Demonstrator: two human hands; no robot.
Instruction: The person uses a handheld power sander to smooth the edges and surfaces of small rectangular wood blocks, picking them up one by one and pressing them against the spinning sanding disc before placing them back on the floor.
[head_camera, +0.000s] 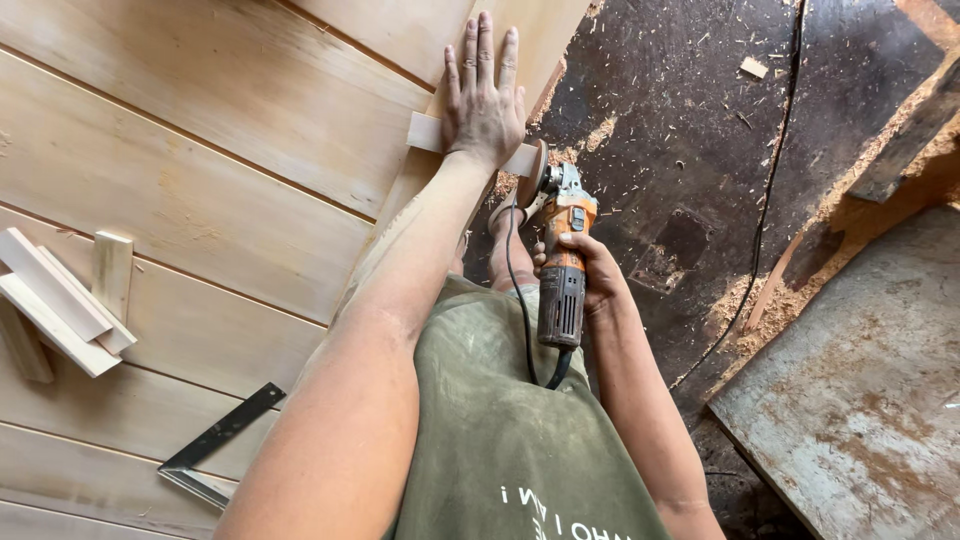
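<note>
My left hand lies flat, fingers together, pressing a small wooden block against the edge of a large pale wooden panel. My right hand grips an orange and grey angle grinder by its body. The grinder's disc touches the right end of the block, just below my left wrist. Its black cord loops down over my olive-green clothing.
Several short wooden offcuts are stacked at the left on the panel. A metal try square lies near the bottom left. Sawdust and chips cover the dark floor. A rusty grey sheet sits at the right, with a black cable across the floor.
</note>
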